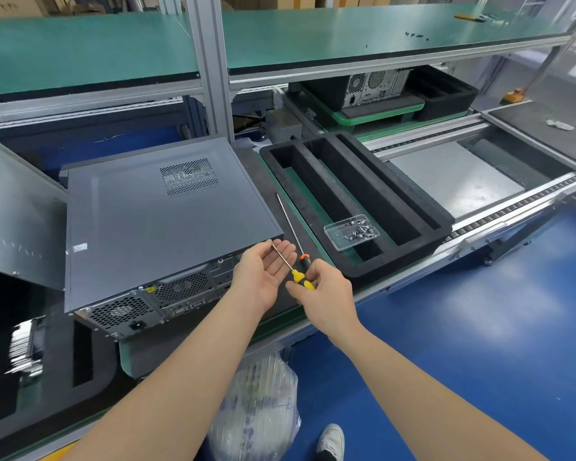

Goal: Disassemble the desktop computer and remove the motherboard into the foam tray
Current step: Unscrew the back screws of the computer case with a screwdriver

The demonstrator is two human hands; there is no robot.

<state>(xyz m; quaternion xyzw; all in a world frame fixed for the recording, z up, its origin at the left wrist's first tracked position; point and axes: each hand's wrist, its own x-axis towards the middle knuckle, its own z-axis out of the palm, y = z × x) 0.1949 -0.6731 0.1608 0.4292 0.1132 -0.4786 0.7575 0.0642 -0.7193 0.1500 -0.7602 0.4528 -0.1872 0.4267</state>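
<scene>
Head view: the computer (160,211) is lying flat on the mat at about ten o'clock from both hands. Its long axis is running from six to twelve o'clock, and its rear panel (153,301) is facing the person. The cover is sitting closed on top, so the motherboard is staying hidden inside.

The left hand (263,274) is lying palm up with its fingers straight, just beside the case's near right corner, so it is the nearer hand. The right hand (326,294) is curling round the yellow handle of a screwdriver (300,277), whose shaft is resting across the left palm and pointing toward eleven o'clock. The tip is hard to make out against the case edge.

The foam tray (389,257) is waiting at one o'clock, its slots running toward eleven o'clock, with a clear box of screws (351,231) sitting in it. A second thin shaft (285,214) is lying on the mat between case and tray; the hands are mostly covering its handle. Which rear screws are holding the cover is too small to tell.
</scene>
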